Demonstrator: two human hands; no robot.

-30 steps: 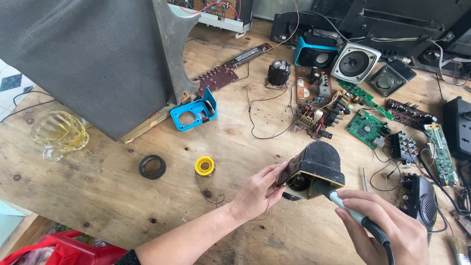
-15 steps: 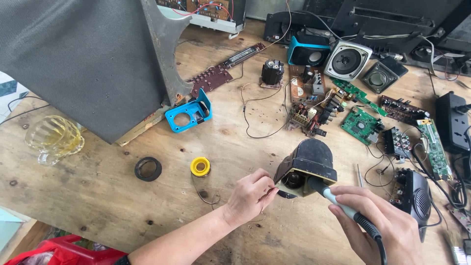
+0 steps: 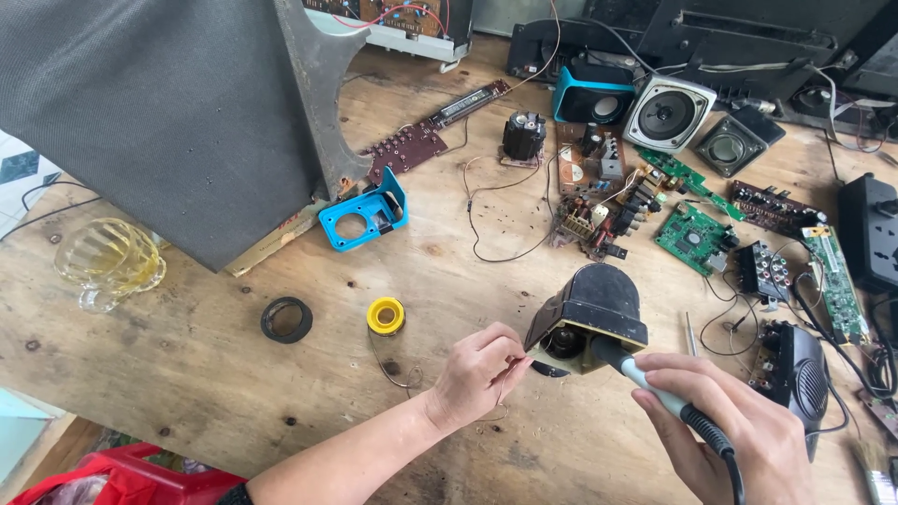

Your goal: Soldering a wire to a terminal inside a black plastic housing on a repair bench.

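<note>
At the small dark speaker housing (image 3: 591,316), both hands work with solder.
Left hand (image 3: 479,372) pinches thin solder wire (image 3: 505,379) at its open underside; right hand (image 3: 725,435) is closed around a soldering iron (image 3: 655,391), tip inside. Beside the housing lie a yellow solder spool (image 3: 385,315), circuit boards (image 3: 694,236) and a black rubber ring (image 3: 286,319).

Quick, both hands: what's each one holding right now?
Left hand: pinched shut on thin solder wire.
Right hand: closed around soldering iron.
</note>
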